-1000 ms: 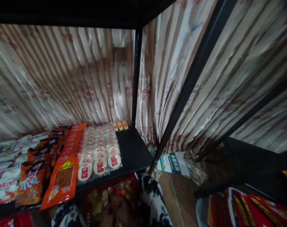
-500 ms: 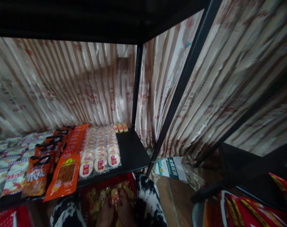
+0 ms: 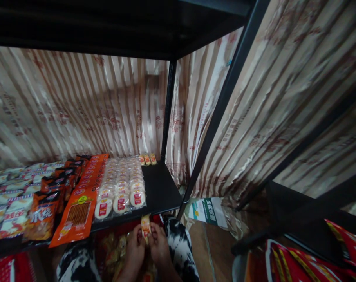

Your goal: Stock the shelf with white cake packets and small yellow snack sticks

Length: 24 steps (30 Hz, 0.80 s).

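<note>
Between my left hand [image 3: 136,247] and my right hand [image 3: 159,243] is a small yellow-wrapped snack packet [image 3: 145,226] with a red label. Fingers of both hands close on its two sides, just in front of the shelf edge. Below my hands, a red basket [image 3: 100,239] between my knees holds several more gold-wrapped packets [image 3: 114,250]. Three like packets [image 3: 147,159] stand in a row at the back right of the black shelf [image 3: 163,188]. Left of them are rows of round white wrapped cakes [image 3: 120,201].
Further left on the shelf lie an orange snack bag [image 3: 78,207], dark orange bags [image 3: 44,215] and white bags [image 3: 15,217]. A black post [image 3: 213,125] slants at the right. Red packages [image 3: 307,258] lie lower right; a striped curtain [image 3: 107,98] hangs behind.
Both hands have risen out of the basket toward the shelf edge, bringing up the yellow snack packet. The view has shifted slightly.
</note>
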Each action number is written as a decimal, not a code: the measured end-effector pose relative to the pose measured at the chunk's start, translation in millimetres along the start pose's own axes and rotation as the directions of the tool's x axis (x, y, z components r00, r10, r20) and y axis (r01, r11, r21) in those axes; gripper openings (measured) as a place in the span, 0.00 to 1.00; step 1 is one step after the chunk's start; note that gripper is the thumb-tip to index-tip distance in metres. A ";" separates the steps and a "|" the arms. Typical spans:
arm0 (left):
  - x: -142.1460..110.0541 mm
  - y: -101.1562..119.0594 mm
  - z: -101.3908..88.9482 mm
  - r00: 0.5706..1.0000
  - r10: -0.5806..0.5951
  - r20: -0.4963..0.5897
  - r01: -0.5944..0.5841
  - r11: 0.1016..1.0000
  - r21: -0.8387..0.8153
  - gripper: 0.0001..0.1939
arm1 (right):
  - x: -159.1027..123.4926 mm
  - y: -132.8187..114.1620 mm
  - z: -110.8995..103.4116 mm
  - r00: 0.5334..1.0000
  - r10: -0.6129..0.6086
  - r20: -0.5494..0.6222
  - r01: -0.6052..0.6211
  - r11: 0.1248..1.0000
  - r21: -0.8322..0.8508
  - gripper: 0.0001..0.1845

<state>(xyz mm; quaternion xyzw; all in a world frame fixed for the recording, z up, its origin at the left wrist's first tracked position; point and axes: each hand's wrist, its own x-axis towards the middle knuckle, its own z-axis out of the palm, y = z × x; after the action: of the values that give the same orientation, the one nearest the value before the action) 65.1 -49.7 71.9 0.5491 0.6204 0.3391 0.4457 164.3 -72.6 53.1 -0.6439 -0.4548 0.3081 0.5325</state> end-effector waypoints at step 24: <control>61.9 81.7 33.7 0.993 0.113 0.038 -0.117 0.984 0.134 0.24 | 85.1 -40.4 -35.0 0.986 -0.137 -0.096 0.087 0.909 -0.409 0.20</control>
<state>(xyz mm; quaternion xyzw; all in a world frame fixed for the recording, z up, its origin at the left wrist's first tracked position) 127.3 22.5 122.5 0.6181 0.6024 0.3129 0.3964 218.4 -8.2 108.1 -0.7302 -0.5112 0.1366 0.4322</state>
